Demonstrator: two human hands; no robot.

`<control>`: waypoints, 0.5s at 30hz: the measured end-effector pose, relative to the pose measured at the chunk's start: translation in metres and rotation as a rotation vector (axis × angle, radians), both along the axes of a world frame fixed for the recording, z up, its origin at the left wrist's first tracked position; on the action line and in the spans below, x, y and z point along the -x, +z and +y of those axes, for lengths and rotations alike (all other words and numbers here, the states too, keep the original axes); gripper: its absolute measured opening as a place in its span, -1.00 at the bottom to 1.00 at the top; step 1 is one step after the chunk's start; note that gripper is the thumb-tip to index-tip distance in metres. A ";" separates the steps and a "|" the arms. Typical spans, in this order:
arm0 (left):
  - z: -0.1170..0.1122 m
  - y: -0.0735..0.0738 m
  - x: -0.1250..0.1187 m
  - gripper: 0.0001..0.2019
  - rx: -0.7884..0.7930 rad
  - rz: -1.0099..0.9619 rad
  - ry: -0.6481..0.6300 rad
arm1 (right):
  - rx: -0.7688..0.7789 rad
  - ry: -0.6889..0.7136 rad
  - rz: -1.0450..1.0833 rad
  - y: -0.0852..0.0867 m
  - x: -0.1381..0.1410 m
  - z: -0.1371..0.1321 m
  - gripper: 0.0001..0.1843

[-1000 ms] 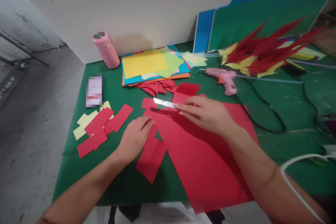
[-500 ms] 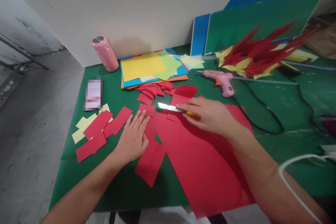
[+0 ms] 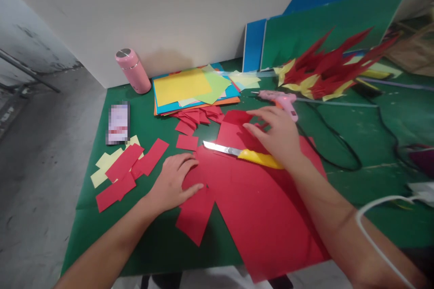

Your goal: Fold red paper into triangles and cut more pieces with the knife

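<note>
The yellow-handled utility knife [image 3: 259, 158] lies on the large red paper sheet [image 3: 271, 216], its blade pointing left. My right hand [image 3: 280, 133] is just above the handle, holding nothing, thumb and fingers apart beside a red paper piece [image 3: 233, 119]. My left hand [image 3: 174, 180] rests over a red paper strip [image 3: 196, 223], fingers slightly bent and thumb stretched to the right. Just beyond it is a small red rectangle [image 3: 187, 142]. Several cut red pieces [image 3: 125, 162] overlap pale yellow ones [image 3: 107, 159] to the left.
Behind the red scraps [image 3: 198, 116] sits a stack of coloured paper [image 3: 183, 86]. A pink bottle [image 3: 134, 72] and a phone [image 3: 118, 123] stand at the left. To the right are a pink glue gun [image 3: 276, 97], its black cable, and a red-and-yellow paper flame shape [image 3: 335, 65].
My right hand has let go of the utility knife, now lying on the red sheet, and moved up toward the red piece. My left fingers have drawn back from the small rectangle.
</note>
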State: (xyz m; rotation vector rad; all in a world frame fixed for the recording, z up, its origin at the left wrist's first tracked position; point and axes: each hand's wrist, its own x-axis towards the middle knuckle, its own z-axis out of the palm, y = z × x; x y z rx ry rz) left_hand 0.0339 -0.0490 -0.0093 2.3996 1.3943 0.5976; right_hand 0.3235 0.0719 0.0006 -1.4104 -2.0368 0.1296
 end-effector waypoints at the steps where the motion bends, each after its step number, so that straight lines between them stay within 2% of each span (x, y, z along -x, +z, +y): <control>1: 0.000 0.000 0.000 -0.57 0.005 -0.013 0.005 | 0.031 -0.013 0.044 -0.002 0.001 0.002 -0.67; 4: 0.001 0.001 0.001 -0.63 0.025 -0.060 0.030 | 0.091 -0.031 0.137 -0.008 0.005 0.006 -0.70; 9: 0.004 0.001 0.001 -0.76 0.046 -0.211 0.114 | 0.086 -0.014 0.132 -0.010 0.009 0.009 -0.77; 15: 0.009 -0.004 0.002 -0.85 0.053 -0.518 0.190 | -0.011 -0.054 0.209 0.003 0.015 0.000 -0.76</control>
